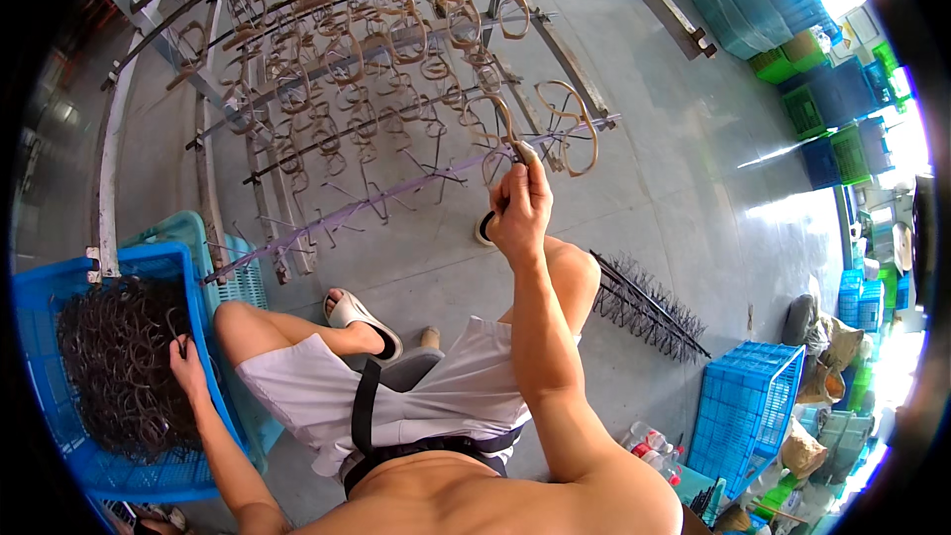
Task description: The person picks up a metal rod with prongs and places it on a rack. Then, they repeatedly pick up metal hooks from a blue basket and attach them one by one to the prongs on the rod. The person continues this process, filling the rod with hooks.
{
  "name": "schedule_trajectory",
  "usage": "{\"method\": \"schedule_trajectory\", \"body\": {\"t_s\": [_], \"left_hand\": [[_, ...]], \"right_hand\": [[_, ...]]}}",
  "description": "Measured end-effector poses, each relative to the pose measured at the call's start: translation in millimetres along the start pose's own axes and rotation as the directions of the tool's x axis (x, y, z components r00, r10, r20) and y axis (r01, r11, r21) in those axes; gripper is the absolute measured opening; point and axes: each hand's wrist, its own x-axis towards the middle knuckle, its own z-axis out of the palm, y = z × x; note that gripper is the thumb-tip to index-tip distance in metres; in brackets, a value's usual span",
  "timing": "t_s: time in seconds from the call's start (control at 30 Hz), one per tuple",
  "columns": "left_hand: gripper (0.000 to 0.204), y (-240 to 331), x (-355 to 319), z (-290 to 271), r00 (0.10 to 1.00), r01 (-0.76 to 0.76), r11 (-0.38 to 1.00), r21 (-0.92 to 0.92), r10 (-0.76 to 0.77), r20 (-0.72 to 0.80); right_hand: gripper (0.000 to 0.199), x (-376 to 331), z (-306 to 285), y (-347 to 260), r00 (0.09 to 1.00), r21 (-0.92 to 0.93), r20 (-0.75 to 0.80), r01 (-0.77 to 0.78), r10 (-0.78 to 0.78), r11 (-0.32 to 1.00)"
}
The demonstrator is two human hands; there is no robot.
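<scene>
My right hand (522, 208) is raised at a purple rod (381, 200) with short side prongs, its fingers pinched on a brown curved strip beside the rod's right part. A looped brown piece (570, 129) hangs just right of that hand. Down at the left, my left hand (186, 365) reaches over the near wall of a blue basket (198, 312). Its fingers are closed at the edge of a heap of dark curved strips (124, 367), and one strip seems to rise from the fingertips. The palm side is hidden.
Several pronged rods with brown looped pieces (342, 50) fill the metal rack ahead. A teal basket (248, 282) stands beside the blue one. Right of my knee, a bundle of black pronged rods (649, 307) lies on the floor. Beyond it are a blue crate (748, 406) and bottles (649, 441).
</scene>
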Motion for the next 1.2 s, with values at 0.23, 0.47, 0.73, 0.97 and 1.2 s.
{"method": "schedule_trajectory", "body": {"t_s": [0.23, 0.47, 0.73, 0.97, 1.2], "left_hand": [[0.021, -8.7, 3.2, 1.9, 1.0, 0.004, 1.0, -0.012, -0.004, -0.017], [0.018, -16.4, 4.5, 3.7, 0.996, -0.032, 0.999, 0.029, 0.035, -0.082], [0.021, -6.4, -1.3, 0.6, 0.992, -0.009, 0.999, 0.048, 0.015, -0.125], [0.038, 30.0, -9.4, 0.5, 0.993, 0.013, 0.998, 0.061, -0.006, -0.119], [0.042, 28.3, -8.0, 3.3, 0.988, 0.011, 1.0, 0.016, -0.008, -0.156]], "right_hand": [[0.026, 1.9, 3.0, 5.4, 0.997, -0.029, -0.056, 0.046, -0.048, 0.999], [0.028, 3.7, -2.7, 2.9, 1.0, 0.002, -0.012, 0.026, -0.026, 1.0], [0.028, 3.9, 1.4, 3.5, 0.996, -0.08, -0.065, 0.063, -0.068, 0.995], [0.025, 1.7, 0.1, 5.5, 0.998, -0.068, -0.044, 0.033, -0.036, 0.997], [0.024, 1.3, 7.5, 1.9, 0.995, -0.077, -0.088, 0.04, -0.047, 0.996]]}}
